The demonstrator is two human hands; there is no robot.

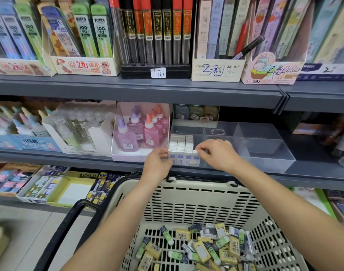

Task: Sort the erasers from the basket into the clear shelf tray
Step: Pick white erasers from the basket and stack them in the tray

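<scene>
Precariously packed, the stacked erasers (182, 145) filled the left compartment of the clear shelf tray (265, 165), standing upright in tight rows. One more piece forced into the front row could likely tip its neighbours or push one over the tray's front wall into the basket (196, 198) directly below the tray. A careless nudge at the tray's left side might also knock the box of glue bottles (139, 132) standing against it.

Both forearms reached up over the basket toward the tray's front edge. The right hand (216, 153) hovered palm down over the front row, its fingers curled and pinching the top of the end eraser (195, 161) at the right of that row. The left hand (157, 160) sat at the tray's front-left corner, fingers curled toward the first eraser there; whether they gripped it or merely braced the row could not be told.

Many loose erasers (206, 249), yellow, green and blue, lay jumbled on the basket floor below the tray, so the sorting looked far from finished. The tray's compartments to the right appeared unfilled.
</scene>
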